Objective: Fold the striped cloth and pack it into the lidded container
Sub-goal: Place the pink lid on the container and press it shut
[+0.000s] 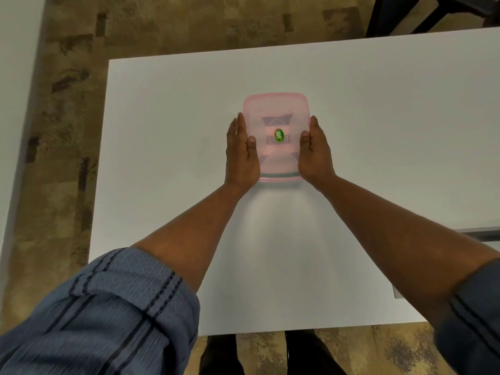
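- A pink translucent lidded container [276, 109] sits near the middle of a white table [378, 131], its lid on
- Through the lid a striped cloth [276, 121] shows as dark and light bands inside the container (the plastic blurs it, so how it is folded I cannot tell)
- A small green oval sticker [279, 135] sits at the middle of the lid
- The left hand [240, 155] lies flat against the container's left side, fingers straight and together pointing away from the person, thumb resting on the lid's edge
- The right hand [315, 152] mirrors it on the right side, fingers straight and together, thumb on the lid's edge
- The two hands press the container between them from either side; neither curls around it
- A green band shows along the container's near edge, just under the lid's rim
- Rolled blue striped sleeves [113, 307] cover both upper forearms
- Brown patterned floor [67, 104] surrounds the table; a dark chair [422, 14] stands beyond the far right corner
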